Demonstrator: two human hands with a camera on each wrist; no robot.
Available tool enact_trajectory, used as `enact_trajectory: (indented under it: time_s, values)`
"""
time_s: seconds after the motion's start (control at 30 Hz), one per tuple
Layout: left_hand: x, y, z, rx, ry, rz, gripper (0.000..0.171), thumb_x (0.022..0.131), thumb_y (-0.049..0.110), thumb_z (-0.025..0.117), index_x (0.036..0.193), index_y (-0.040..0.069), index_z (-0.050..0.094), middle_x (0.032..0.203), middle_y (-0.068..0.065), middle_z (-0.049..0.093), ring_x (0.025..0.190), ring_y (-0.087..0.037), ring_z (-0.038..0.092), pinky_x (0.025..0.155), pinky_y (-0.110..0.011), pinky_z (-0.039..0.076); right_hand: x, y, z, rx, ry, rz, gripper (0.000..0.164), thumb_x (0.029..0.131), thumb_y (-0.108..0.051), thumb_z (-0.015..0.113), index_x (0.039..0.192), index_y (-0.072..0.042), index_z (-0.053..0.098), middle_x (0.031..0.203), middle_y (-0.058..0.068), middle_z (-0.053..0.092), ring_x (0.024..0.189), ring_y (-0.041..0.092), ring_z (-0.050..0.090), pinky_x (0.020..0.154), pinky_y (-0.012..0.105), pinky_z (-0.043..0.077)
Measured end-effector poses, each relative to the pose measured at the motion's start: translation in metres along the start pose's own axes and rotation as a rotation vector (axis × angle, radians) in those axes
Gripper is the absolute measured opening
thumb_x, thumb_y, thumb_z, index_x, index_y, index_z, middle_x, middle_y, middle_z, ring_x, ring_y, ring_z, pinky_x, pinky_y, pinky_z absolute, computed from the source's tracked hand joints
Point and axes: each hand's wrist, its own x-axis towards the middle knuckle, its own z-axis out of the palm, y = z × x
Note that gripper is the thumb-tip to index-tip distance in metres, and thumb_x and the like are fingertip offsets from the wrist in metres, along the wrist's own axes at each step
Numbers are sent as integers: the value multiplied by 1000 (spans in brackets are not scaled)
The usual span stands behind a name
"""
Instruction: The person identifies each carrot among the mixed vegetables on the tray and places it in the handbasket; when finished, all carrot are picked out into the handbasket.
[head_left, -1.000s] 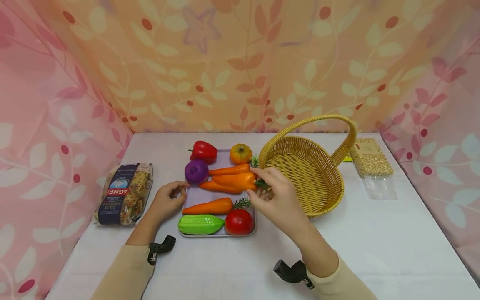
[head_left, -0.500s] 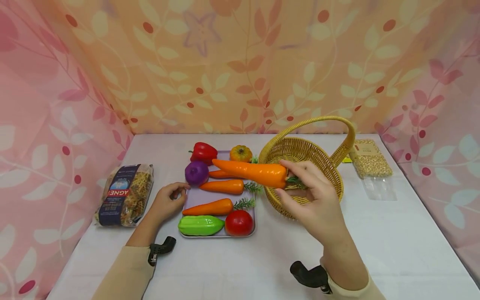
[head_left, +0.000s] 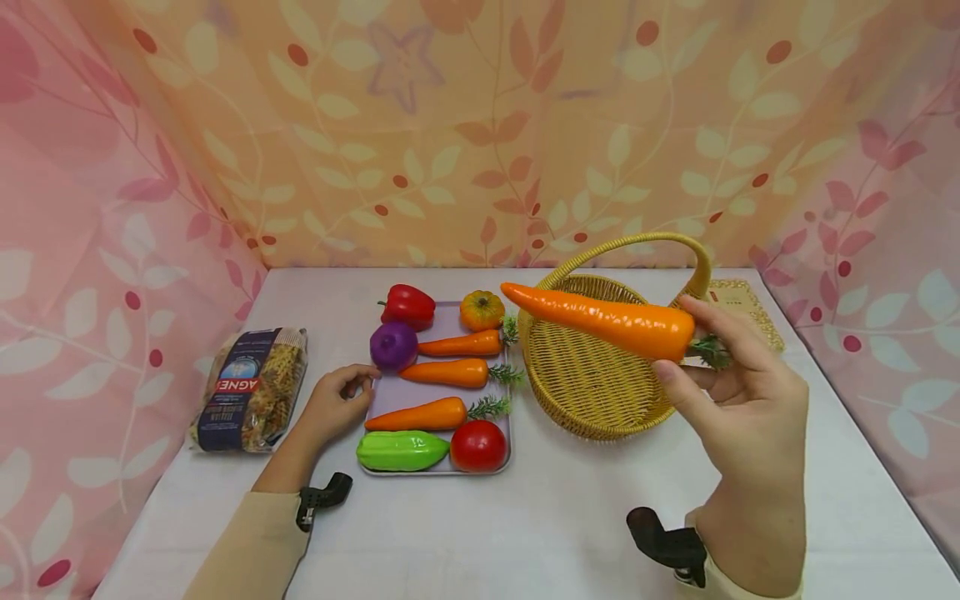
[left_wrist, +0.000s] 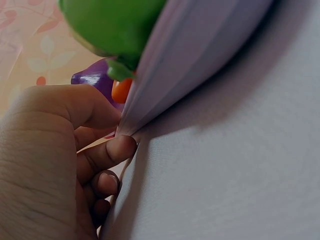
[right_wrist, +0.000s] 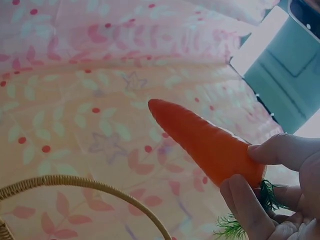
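A person's right hand [head_left: 757, 400] pinching an orange carrot [head_left: 600, 320] by its thick end, the carrot raised, overlapping a wicker basket [head_left: 592, 387] in the head view, the left hand [head_left: 339, 407] pinching a lilac tray [head_left: 399, 393] at its rim, three more carrots [head_left: 450, 373] lying on it.

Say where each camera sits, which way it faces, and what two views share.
Head: on the head, facing forward and down at the tray and basket; left hand, right hand and sleeves show.
Left wrist: on that wrist, facing the tray's edge; left hand partly shows.
Right wrist: on that wrist, facing the held carrot and floral cloth; right hand partly shows.
Shared: head and right wrist both show the held carrot.
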Motion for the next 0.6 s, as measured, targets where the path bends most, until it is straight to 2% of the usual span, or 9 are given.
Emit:
enact_trajectory:
  time_s: [0.13,0.33,0.5,0.6]
  values:
    - [-1,0,0,7,2,1,21,90,1,68,109,8,73,86,-2,60,79,-21,50,68,-28,40,2,-5,-13,62,74,23,53,74,33,65,125,29,50,124,30,58,101,32,62,80,29,57]
    - [0,-1,1,8,1,-6,21,90,2,68,110,9,74,87,-3,60,79,-22,50,69,-28,40,4,-10,-33,73,176,70,56,72,39,58,126,29,49,119,30,56,98,33,63,80,31,57]
    - [0,-2,1,5,6,9,21,90,1,68,109,8,74,86,-3,60,78,-21,50,68,-27,40,5,-9,-54,3,200,85,55,72,38,60,125,27,51,117,27,58,101,32,60,79,28,56]
    - [1,-2,2,12,12,20,22,89,1,68,109,7,74,85,-2,59,78,-20,49,67,-27,39,6,-8,-67,-57,213,142,53,73,37,61,123,22,55,115,23,61,97,28,59,72,21,56]
